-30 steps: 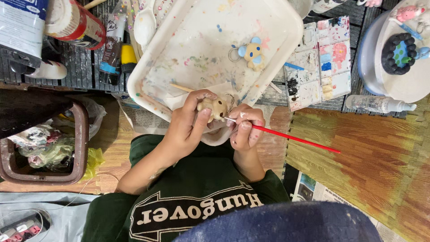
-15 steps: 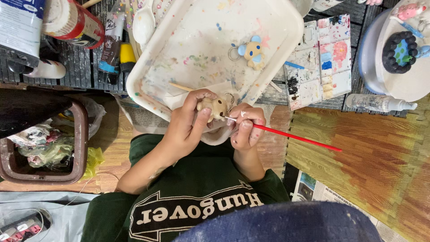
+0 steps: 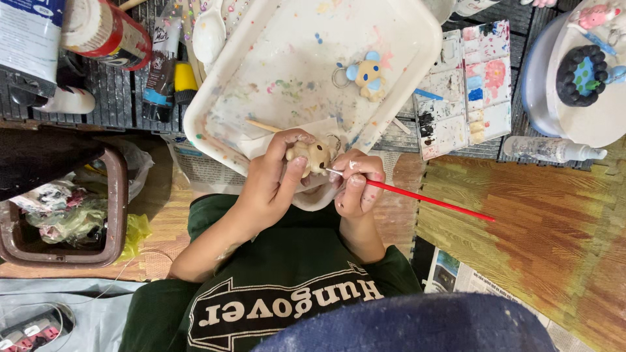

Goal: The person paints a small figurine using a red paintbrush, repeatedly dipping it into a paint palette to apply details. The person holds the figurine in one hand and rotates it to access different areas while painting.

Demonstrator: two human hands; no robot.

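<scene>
Left hand (image 3: 270, 186): grip closed round a small tan bear figure (image 3: 312, 156); thumb laid along its side
Right hand (image 3: 357, 186): grip pinched shut on a red paintbrush (image 3: 424, 199); tip touching the figure, handle running out to 4 o'clock
Figure: over the near edge of the white paint-flecked tray (image 3: 287, 72)
At 12 o'clock: blue-eared figure (image 3: 366, 73) lying in the tray
At 2 o'clock: paint palette (image 3: 466, 88)

Very little has moved. The red paintbrush (image 3: 417, 196) in the right hand (image 3: 355, 184) has tipped slightly, its far end sinking a touch lower, while its tip has stayed on the small tan bear figure (image 3: 312, 156).
</scene>
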